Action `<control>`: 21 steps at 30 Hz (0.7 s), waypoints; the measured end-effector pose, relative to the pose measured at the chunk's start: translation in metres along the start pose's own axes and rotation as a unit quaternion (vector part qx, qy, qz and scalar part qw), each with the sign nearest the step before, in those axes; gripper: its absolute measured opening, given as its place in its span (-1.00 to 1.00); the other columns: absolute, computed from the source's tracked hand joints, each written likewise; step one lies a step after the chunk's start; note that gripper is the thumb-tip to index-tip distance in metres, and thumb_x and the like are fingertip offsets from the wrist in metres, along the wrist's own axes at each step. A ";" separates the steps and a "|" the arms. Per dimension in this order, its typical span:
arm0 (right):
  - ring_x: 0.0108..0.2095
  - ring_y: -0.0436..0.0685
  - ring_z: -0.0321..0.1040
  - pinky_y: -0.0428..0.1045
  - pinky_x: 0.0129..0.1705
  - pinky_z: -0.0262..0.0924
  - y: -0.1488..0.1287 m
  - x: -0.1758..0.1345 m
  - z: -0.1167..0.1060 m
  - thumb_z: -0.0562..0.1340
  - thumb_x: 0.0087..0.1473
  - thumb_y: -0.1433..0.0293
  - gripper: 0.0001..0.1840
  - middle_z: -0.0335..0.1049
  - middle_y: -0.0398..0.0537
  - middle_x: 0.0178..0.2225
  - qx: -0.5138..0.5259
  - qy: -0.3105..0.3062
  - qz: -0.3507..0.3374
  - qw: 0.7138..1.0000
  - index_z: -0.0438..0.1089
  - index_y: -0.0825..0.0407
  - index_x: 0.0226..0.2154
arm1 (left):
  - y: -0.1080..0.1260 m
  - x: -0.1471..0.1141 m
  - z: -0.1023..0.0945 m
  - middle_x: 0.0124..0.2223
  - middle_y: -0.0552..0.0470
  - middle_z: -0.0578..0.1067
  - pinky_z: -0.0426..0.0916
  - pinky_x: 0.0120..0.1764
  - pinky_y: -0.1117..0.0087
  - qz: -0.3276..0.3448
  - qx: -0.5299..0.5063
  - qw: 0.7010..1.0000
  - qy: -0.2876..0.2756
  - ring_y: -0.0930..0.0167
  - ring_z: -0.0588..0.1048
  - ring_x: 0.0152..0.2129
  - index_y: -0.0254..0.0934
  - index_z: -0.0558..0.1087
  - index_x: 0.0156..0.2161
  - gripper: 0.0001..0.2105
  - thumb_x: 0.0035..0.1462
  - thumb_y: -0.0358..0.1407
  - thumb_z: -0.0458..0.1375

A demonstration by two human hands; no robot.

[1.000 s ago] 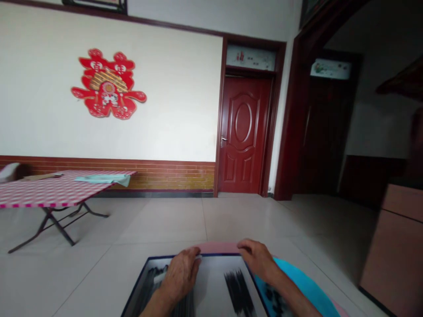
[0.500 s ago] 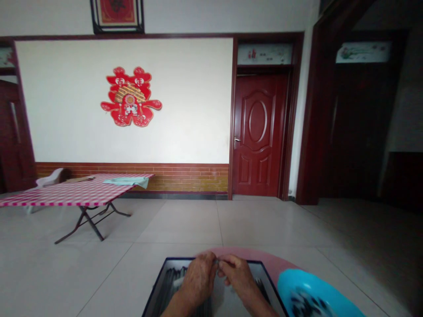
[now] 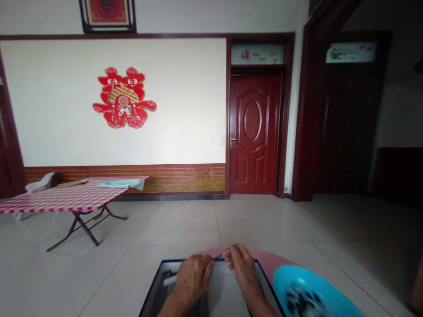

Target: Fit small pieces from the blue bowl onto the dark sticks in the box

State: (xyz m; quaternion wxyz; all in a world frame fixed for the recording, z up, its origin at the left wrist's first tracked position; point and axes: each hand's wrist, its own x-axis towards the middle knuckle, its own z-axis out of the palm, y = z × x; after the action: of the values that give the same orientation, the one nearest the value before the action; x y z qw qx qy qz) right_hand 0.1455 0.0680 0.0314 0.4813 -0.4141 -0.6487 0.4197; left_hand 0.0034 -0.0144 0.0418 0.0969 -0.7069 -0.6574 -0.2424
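Note:
My left hand point(image 3: 194, 276) is closed around a thin dark rod point(image 3: 217, 256), whose end sticks out to the right past the thumb. Fingers of my right hand point(image 3: 243, 269) pinch a small pale piece point(image 3: 226, 252) at the rod's far end; whether the two are joined I cannot tell. Both hands are above a shallow tray point(image 3: 222, 288) with a dark blue rim. Many dark slender rods point(image 3: 168, 291) lie along its left side. A white cylindrical piece point(image 3: 170, 280) shows beside my left hand; part of it is hidden.
At the right stands a bright blue basin point(image 3: 280, 281) with small black and white pieces point(image 3: 302, 300). The tray and basin rest on a pink round tabletop point(image 3: 269, 259). Farther off are a folding table point(image 3: 82, 193) with a checked cover and a red door point(image 3: 254, 132).
My hands have drawn apart, the right one moving right and slightly up. More of the thin rod and pale piece now shows between them. The view has turned slightly right.

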 end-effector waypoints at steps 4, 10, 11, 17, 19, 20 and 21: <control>-0.21 0.15 0.35 0.01 -0.17 0.25 -0.002 -0.004 0.000 -0.05 0.08 0.28 -0.74 0.42 0.06 -0.26 -0.102 0.055 -0.119 0.986 0.26 0.02 -0.26 | 0.003 0.000 -0.003 -0.42 0.00 0.47 0.24 -0.40 0.45 -0.009 0.031 0.999 0.001 0.39 0.46 -0.45 -0.20 0.43 -0.33 -0.73 0.21 -0.31 -0.12; -0.09 0.12 0.27 0.03 0.00 0.12 -0.007 -0.025 0.013 0.00 0.03 0.53 -0.67 0.38 0.01 -0.16 -0.225 -0.068 -0.309 0.921 0.30 0.01 -0.16 | -0.002 -0.001 0.002 -0.39 -0.01 0.47 0.23 -0.38 0.45 -0.003 0.043 0.999 -0.016 0.38 0.44 -0.41 -0.20 0.43 -0.24 -0.77 0.19 -0.34 -0.09; -0.12 0.11 0.28 0.01 -0.02 0.14 -0.007 -0.028 0.015 0.01 0.02 0.54 -0.67 0.39 -0.01 -0.18 -0.242 -0.094 -0.304 0.917 0.31 0.01 -0.17 | -0.003 -0.001 0.002 -0.38 -0.01 0.47 0.24 -0.37 0.44 0.001 0.042 0.999 -0.020 0.37 0.44 -0.41 -0.19 0.43 -0.23 -0.77 0.19 -0.34 -0.08; -0.20 0.12 0.34 -0.03 -0.15 0.16 -0.022 -0.017 -0.004 -0.04 0.06 0.54 -0.67 0.44 0.01 -0.26 -0.410 -0.173 -0.217 0.869 0.39 0.03 -0.27 | -0.004 -0.002 -0.001 -0.32 -0.05 0.47 0.26 -0.28 0.39 0.024 0.039 0.999 -0.025 0.34 0.42 -0.34 -0.19 0.43 -0.19 -0.74 0.22 -0.28 -0.11; -0.22 0.10 0.35 -0.06 -0.17 0.14 -0.033 -0.009 -0.024 -0.04 0.05 0.55 -0.67 0.43 0.01 -0.27 -0.451 -0.180 -0.201 0.851 0.40 0.03 -0.29 | -0.005 -0.002 -0.003 -0.31 -0.06 0.46 0.26 -0.26 0.38 0.022 0.039 0.999 -0.016 0.34 0.42 -0.33 -0.21 0.42 -0.16 -0.74 0.21 -0.27 -0.11; -0.25 0.09 0.35 -0.07 -0.20 0.14 -0.038 -0.005 -0.035 -0.02 0.04 0.55 -0.69 0.43 0.01 -0.30 -0.464 -0.177 -0.194 0.846 0.40 0.04 -0.32 | -0.006 -0.002 -0.003 -0.31 -0.06 0.45 0.26 -0.26 0.37 0.017 0.040 0.999 -0.012 0.33 0.41 -0.32 -0.22 0.41 -0.14 -0.74 0.21 -0.27 -0.10; -0.27 0.09 0.35 -0.07 -0.21 0.14 -0.042 -0.003 -0.046 -0.01 0.02 0.54 -0.71 0.41 0.03 -0.31 -0.473 -0.172 -0.188 0.843 0.40 0.06 -0.36 | -0.007 -0.001 -0.003 -0.31 -0.06 0.45 0.26 -0.26 0.37 0.013 0.039 0.999 -0.009 0.33 0.41 -0.32 -0.23 0.41 -0.13 -0.74 0.20 -0.28 -0.10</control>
State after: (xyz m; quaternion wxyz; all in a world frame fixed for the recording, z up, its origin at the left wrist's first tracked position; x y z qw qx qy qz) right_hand 0.1851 0.0591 0.0781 0.1775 -0.3829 -0.9062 0.0280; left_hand -0.0041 -0.0164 0.0429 0.1217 -0.7129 -0.6583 -0.2087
